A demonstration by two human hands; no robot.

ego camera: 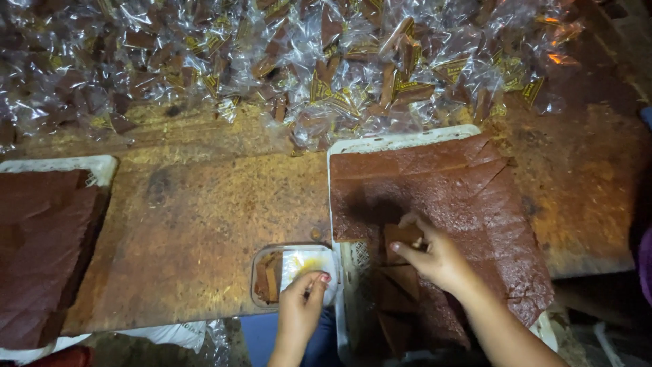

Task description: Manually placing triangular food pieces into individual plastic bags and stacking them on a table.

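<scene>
My right hand (435,257) pinches a small brown cut piece (402,236) at the near edge of a large reddish-brown slab (468,197). The slab lies on a white tray (380,143) and is scored into strips. My left hand (302,306) rests its fingers on the rim of a small clear plastic container (319,258), which holds brown pieces (268,275) on its left side. More cut pieces (397,285) lie on the tray below my right hand.
A heap of clear-wrapped brown sweets (326,61) fills the far side of the worn wooden table (204,204). A second white tray (102,166) with a dark brown slab (41,251) sits at the left. The table drops off at the right edge.
</scene>
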